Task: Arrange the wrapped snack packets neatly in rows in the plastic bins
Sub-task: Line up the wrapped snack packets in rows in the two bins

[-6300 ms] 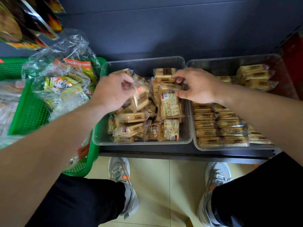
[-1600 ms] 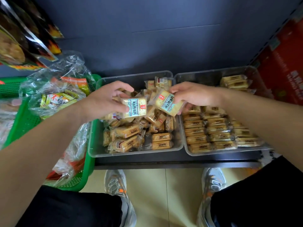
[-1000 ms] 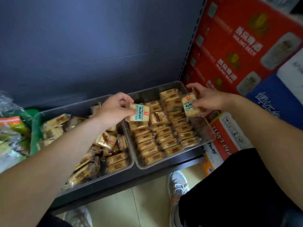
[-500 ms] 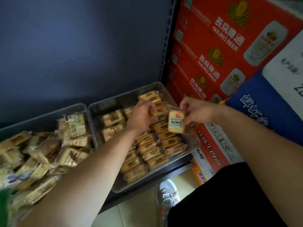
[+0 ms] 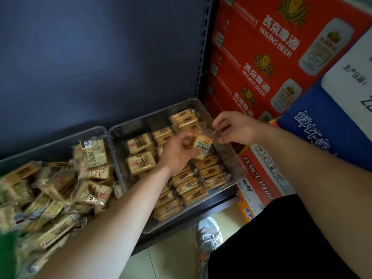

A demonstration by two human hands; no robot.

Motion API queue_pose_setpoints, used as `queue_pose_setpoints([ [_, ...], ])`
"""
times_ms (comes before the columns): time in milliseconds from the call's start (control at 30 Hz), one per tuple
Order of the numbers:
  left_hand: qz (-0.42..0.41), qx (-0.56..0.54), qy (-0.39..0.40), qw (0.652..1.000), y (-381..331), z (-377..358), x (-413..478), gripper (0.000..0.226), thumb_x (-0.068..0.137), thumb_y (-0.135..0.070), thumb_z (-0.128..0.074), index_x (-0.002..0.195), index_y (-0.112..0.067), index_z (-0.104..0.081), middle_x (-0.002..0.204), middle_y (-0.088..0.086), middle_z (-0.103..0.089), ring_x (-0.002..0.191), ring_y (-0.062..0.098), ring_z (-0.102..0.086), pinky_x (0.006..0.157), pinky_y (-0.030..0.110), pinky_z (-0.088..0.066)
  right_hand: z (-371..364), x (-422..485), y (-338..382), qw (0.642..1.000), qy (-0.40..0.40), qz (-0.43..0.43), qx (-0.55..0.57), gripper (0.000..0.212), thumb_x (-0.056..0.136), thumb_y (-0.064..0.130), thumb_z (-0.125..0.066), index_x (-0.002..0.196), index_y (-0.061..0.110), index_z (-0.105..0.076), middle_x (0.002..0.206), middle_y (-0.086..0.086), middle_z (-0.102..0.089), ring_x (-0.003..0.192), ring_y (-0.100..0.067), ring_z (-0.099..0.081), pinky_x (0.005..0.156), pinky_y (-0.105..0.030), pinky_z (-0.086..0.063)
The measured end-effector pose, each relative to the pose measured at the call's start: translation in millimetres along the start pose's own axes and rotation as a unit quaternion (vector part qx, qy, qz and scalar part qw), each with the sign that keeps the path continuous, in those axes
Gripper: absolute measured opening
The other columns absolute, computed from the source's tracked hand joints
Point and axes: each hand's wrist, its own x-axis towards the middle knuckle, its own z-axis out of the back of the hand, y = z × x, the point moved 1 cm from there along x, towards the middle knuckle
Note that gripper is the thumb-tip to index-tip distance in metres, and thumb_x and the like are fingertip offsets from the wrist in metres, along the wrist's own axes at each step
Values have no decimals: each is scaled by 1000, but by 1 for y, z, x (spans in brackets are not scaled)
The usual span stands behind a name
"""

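Holding one pale, clear-wrapped snack packet [image 5: 203, 145] just above the right bin [image 5: 148, 122].
Nearest, jumbled in the left bin [image 5: 50, 149]: a loose heap [image 5: 60, 190] of tan packets. Farther, in the right bin: tidy rows [image 5: 193, 186]. Over these, left hand [image 5: 178, 153] curled round the snack packet, right hand [image 5: 234, 127] pinching its crinkled film end. Behind, red beer cartons [image 5: 261, 67].

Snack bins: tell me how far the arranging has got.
Done: the right bin holds neat rows of packets along its near side. In hand: the left hand and right hand hold one packet over that bin. Left: the left bin is a jumbled heap, and the right bin's far end is only partly filled.
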Motion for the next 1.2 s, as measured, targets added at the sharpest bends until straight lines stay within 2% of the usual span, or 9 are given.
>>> queue_pose_setpoints([
  [67, -12, 80, -5, 997, 10, -2, 1, 47, 87, -23, -79, 131, -25, -64, 119, -11, -69, 108, 7, -65, 87, 14, -47, 0, 2, -2, 998, -10, -6, -56, 47, 89, 15, -76, 130, 26, -55, 135, 2, -58, 116, -18, -59, 99, -36, -49],
  [167, -48, 195, -76, 977, 14, -12, 6, 48, 84, -27, -81, 128, -29, -62, 118, -15, -62, 103, 6, -60, 88, 20, -47, -3, 2, 1, 994, -21, -1, -109, 53, 94, 24, -70, 143, 24, -50, 141, 0, -53, 126, -20, -51, 102, -31, -41],
  [267, -108, 270, -129, 948, 12, -21, 12, 40, 82, -31, -82, 115, -27, -61, 115, -11, -63, 98, 8, -59, 82, 23, -49, -3, 4, 1, 992, -25, -2, -125, 50, 96, 25, -68, 143, 22, -50, 142, -3, -52, 126, -21, -50, 104, -32, -42],
  [433, -238, 390, -190, 869, 25, -21, 17, 31, 79, -35, -83, 105, -23, -71, 107, -3, -68, 101, 18, -58, 69, 26, -46, -3, 7, -1, 988, -20, 0, -154, 49, 96, 27, -69, 142, 22, -52, 142, -3, -45, 127, -23, -48, 105, -34, -42],
  [667, -291, 426, -121, 848, 29, -21, 26, 28, 79, -30, -84, 105, -21, -76, 107, -1, -64, 104, 20, -55, 82, 38, -57, -6, 11, 0, 984, -17, -5, -177, 47, 95, 31, -68, 139, 22, -53, 138, -4, -39, 127, -23, -44, 100, -31, -39],
  [800, -245, 416, -152, 862, 30, -21, 27, 30, 80, -40, -82, 101, -21, -71, 109, -1, -58, 105, 18, -54, 82, 32, -54, -6, 11, 1, 984, -12, -10, -179, 48, 95, 33, -68, 140, 23, -53, 135, -3, -39, 126, -22, -44, 105, -34, -40],
  [900, -176, 346, -148, 910, 33, -27, 23, 30, 84, -40, -79, 103, -21, -66, 117, -3, -54, 98, 17, -62, 79, 33, -59, -7, 11, 2, 983, -13, -9, -181, 48, 94, 33, -69, 139, 24, -53, 129, 0, -38, 124, -22, -45, 106, -36, -41],
  [1100, -106, 257, -52, 959, 10, -15, 13, 33, 86, -28, -79, 116, -23, -65, 115, -11, -50, 96, 9, -58, 95, 33, -55, -8, 8, 13, 977, -12, -3, -214, 48, 94, 33, -68, 139, 24, -54, 130, -2, -40, 124, -23, -46, 102, -36, -42],
  [1200, -59, 231, 3, 971, -12, 16, -14, 40, 89, -35, -75, 126, -32, -61, 120, -18, -52, 101, 6, -61, 93, 29, -54, -13, 6, 32, 969, -23, 28, -246, 48, 95, 31, -67, 140, 23, -54, 133, -4, -44, 124, -24, -47, 101, -35, -42],
])
